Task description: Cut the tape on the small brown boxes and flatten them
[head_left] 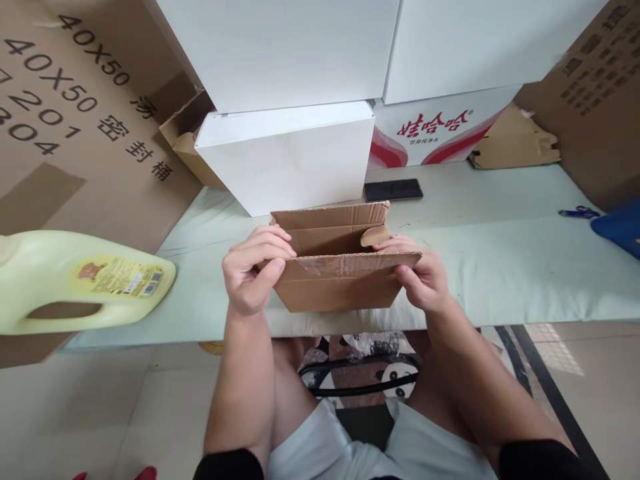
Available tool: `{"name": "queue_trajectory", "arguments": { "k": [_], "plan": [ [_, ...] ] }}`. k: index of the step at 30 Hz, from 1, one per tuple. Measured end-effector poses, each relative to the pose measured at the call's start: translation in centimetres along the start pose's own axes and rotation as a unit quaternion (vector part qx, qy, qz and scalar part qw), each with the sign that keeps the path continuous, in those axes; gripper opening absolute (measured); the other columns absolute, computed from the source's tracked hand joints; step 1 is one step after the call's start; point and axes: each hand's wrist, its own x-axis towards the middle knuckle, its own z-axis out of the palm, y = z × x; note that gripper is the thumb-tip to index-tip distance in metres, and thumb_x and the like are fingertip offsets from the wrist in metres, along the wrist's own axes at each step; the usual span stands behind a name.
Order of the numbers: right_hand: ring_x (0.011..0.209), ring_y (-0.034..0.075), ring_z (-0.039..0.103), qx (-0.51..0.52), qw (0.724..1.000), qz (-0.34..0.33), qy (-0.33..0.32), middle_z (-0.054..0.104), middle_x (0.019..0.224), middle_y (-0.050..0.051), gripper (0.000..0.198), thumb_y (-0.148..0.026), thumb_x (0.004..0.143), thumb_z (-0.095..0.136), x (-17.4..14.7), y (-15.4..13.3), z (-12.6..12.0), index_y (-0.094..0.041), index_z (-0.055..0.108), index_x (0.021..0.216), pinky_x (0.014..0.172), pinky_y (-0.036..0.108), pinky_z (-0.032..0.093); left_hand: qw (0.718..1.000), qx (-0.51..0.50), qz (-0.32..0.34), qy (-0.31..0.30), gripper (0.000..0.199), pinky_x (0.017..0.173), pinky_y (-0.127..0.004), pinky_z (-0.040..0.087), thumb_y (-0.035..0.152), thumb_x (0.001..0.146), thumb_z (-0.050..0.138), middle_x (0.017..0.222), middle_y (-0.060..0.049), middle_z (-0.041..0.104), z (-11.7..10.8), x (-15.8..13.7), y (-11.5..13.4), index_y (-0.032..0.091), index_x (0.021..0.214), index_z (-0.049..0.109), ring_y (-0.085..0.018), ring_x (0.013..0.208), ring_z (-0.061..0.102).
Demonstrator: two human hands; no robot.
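Observation:
A small brown cardboard box [340, 293] stands at the front edge of the cloth-covered table, its top open and its long flaps raised. My left hand [255, 267] grips the left end of the near flap, thumb outside and fingers inside the opening. At the right end, my right hand [420, 273] pinches the same flap, with its thumb on the outer face. A rounded side flap bends inward beside my right fingers. Strips of clear tape cling to the near flap. The bottom of the box's inside is hidden.
Behind the box stand a white carton [290, 160] and a black phone [393, 190]. A pale yellow jug [85, 283] lies at left, before a large printed carton [75, 133]. A red-and-white carton [440, 130], flattened cardboard [517, 143] and blue scissors [579, 213] are to the right.

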Motion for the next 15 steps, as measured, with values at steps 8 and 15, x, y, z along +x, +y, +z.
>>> {"name": "queue_trajectory", "arguments": {
  "k": [8,15],
  "plan": [
    [0.089,0.027,0.075,-0.046,0.998,0.041,0.003,0.078,0.090,0.007,0.035,-0.050,0.097,0.053,-0.3,-0.5,1.5,-0.025,0.074,0.087,0.096,0.053,0.052,0.969,0.130,-0.056,0.204,0.011,0.091,-0.043,0.054,0.026,0.086,0.062,0.097,-0.005,0.067,1.0,-1.5,0.6,0.025,0.081,0.071,-0.023,0.098,0.065],
    [0.089,0.027,0.075,-0.043,0.998,0.027,-0.026,0.079,0.091,0.006,0.022,-0.041,0.092,0.058,-0.9,-0.5,1.0,-0.026,0.075,0.092,0.100,0.053,0.049,0.943,0.134,-0.124,0.279,0.006,0.063,-0.030,0.042,0.020,0.076,0.065,0.075,0.001,0.051,0.2,-0.7,0.6,0.023,0.074,0.060,-0.015,0.070,0.050]
  ]
}}
